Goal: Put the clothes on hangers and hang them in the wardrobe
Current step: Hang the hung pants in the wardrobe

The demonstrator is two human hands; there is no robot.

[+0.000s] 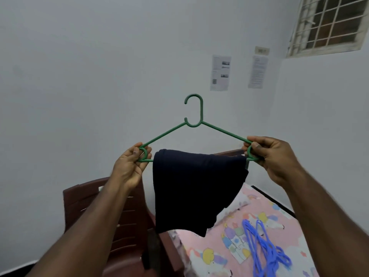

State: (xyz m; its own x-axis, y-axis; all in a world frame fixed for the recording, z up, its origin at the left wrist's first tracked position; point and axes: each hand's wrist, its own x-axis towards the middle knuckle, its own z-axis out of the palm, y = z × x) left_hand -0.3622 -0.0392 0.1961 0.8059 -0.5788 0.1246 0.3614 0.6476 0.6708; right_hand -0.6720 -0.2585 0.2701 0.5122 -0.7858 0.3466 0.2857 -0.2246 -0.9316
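Note:
A green plastic hanger point(194, 114) is held up in front of the white wall, hook at the top. A dark navy garment point(191, 188) is folded over its bottom bar and hangs down. My left hand point(129, 166) pinches the hanger's left end loop. At the opposite end, my right hand point(269, 154) grips the right loop. The wardrobe is out of view.
Below on the right is a bed with a pink patterned sheet point(229, 246), and several blue hangers point(265, 248) lie on it. A dark brown plastic chair point(123, 226) stands at the lower left beside the bed. Papers point(220, 72) and a barred window point(329, 23) are on the walls.

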